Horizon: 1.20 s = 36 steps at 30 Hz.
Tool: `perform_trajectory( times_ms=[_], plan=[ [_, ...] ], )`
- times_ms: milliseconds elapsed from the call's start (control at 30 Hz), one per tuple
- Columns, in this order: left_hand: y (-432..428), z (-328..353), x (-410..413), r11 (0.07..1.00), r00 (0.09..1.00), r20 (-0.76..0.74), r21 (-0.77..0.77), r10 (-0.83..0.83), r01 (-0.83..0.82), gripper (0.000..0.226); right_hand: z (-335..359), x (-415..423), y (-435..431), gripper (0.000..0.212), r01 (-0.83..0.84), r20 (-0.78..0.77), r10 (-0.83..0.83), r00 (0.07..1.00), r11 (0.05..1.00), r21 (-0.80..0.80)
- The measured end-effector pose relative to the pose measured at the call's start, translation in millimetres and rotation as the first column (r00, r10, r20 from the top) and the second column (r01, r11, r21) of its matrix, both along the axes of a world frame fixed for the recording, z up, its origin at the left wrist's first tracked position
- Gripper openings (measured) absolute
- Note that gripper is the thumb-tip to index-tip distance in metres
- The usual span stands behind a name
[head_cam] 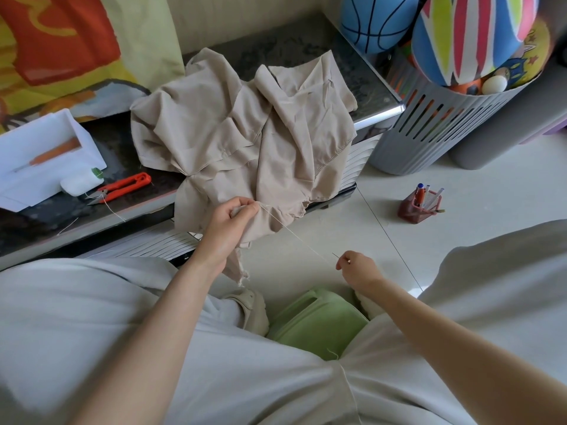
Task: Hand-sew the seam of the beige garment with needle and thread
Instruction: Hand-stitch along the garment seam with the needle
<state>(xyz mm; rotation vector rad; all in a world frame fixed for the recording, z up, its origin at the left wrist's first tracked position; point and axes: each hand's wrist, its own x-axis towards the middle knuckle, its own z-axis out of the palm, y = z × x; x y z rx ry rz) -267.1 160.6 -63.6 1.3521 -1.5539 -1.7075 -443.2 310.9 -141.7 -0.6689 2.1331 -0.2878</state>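
Where the beige garment (245, 133) spills over the front edge of the dark counter (122, 157), the left hand (233, 222) grips a bunched fold of its lower hem, fingers curled round the cloth.

Thread (300, 242): pale, pulled taut in a straight line from the gripped fold down to the right hand (357, 266).

Right hand: held low over the floor, apart from the garment, thumb and forefinger pinching what appears to be the needle (336, 256), a thin dark sliver that is hard to make out.

Garment, remainder: heaped and creased on the counter, one frayed corner hanging below the left hand.

On the counter, left of the garment: orange snips (122, 187), a white spool (81, 182) just beside them, and a white box (46, 161).

On the floor: a grey slotted basket (445, 130) holding balls, a red pen holder (418, 207) and a green stool (316, 323) between the person's legs.
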Motion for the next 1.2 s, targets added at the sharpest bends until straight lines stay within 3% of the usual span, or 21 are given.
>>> perform_trajectory(
  times_ms=[133,267,433,533,800,1033,1200],
  plan=[
    [0,-1,1,1.0,1.0,-0.006,0.007,-0.018,0.018,0.015,-3,-3,-1,0.025,0.04,-0.016,-0.041,0.999,0.997,-0.069],
    [1,-2,1,0.999,0.999,0.007,0.016,-0.033,0.033,0.015,9,5,-16,0.026,0.108,-0.029,-0.122,0.992,0.951,-0.29],
    [5,0,1,0.997,0.997,0.014,0.018,-0.08,0.08,0.015,47,26,-40,0.021,0.137,0.037,-0.146,0.989,0.773,-0.62],
    [7,3,3,0.992,0.992,0.018,0.015,-0.124,0.123,0.015,65,36,-51,0.02,0.129,0.098,-0.084,0.992,0.667,-0.734],
    [9,3,5,0.974,0.975,0.016,0.046,-0.223,0.222,0.012,73,45,-68,0.026,0.06,0.179,0.079,0.981,0.747,-0.662],
    [9,3,7,0.959,0.962,0.004,0.087,-0.272,0.271,0.004,70,44,-66,0.03,0.068,0.155,0.042,0.987,0.762,-0.644],
    [11,6,5,0.963,0.964,0.019,0.057,-0.266,0.264,0.007,71,40,-64,0.021,0.054,0.111,0.024,0.994,0.756,-0.653]
  ],
)
